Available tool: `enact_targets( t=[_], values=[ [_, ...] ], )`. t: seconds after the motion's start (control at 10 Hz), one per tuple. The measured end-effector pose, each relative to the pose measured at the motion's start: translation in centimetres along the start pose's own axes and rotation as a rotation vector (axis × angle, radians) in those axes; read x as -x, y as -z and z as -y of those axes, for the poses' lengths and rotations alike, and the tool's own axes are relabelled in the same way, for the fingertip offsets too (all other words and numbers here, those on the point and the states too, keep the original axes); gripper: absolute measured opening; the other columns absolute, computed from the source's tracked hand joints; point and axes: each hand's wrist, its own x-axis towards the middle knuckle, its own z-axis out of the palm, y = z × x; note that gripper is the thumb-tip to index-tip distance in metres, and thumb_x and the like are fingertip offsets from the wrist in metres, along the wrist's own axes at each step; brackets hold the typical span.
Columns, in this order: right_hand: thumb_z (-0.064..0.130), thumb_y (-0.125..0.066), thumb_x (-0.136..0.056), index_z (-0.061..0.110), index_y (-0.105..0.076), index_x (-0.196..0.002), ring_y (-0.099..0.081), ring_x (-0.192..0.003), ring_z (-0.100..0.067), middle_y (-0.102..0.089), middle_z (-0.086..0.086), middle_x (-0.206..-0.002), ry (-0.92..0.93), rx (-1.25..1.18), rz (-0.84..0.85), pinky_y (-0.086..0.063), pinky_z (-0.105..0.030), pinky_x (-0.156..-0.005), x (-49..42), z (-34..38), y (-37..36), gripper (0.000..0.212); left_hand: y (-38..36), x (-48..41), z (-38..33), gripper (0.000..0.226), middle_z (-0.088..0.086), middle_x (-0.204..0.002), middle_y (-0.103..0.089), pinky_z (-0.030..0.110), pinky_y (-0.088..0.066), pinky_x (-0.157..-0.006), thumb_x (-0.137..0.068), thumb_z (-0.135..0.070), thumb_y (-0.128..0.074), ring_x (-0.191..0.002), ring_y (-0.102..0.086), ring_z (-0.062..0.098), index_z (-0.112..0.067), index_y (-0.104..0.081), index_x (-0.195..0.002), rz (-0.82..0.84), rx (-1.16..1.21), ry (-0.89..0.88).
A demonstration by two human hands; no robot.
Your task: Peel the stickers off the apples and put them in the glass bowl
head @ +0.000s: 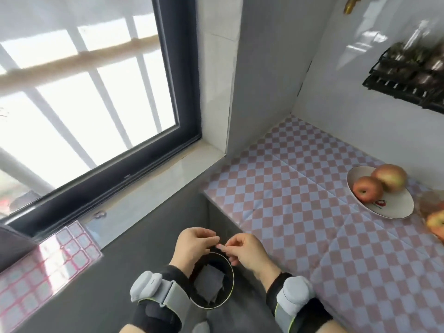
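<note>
Both hands' fingers (222,247) meet pinched above a round bin (216,280); anything held is too small to tell.

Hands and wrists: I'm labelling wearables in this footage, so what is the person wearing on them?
Both hands are bare, no gloves or rings visible. The left hand has a black wrist wrap with a grey strap and a rounded grey module on it. The right hand has a matching black band with a domed grey module and a thin yellow-green edge. No cables show.
</note>
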Motion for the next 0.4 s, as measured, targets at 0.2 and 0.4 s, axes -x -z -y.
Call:
enact_targets(
  t=[0.2, 0.4],
  values=[
    [0.0, -0.061, -0.076, 0.016, -0.065, -0.048, -0.051, -0.044, -0.015, -0.057, -0.001, -0.044, -0.178, 0.159, -0.122, -0.042, -0.025, -0.053, -1.7, -4.8, -4.0, 0.032, 3.6, -0.4, 2.4, 0.033, 0.007, -0.11, -0.062, 0.032, -0.059, -0.072, -0.096, -0.02, -0.066, -0.085, -0.066, 0.021, -0.008, -0.057, -0.125, -0.07, 0.131, 0.096],
    [-0.005, -0.06, -0.08, 0.01, -0.078, -0.089, -0.069, -0.078, -0.021, -0.073, -0.006, -0.078, -0.235, 0.112, -0.147, -0.056, -0.028, -0.078, -3.5, -7.3, -6.9, 0.026, 5.7, -0.2, 3.2, 0.028, 0.007, -0.11, -0.064, 0.032, -0.061, -0.073, -0.096, -0.02, -0.064, -0.083, -0.067, 0.019, -0.011, -0.059, -0.122, -0.066, 0.143, 0.109]
  ],
)
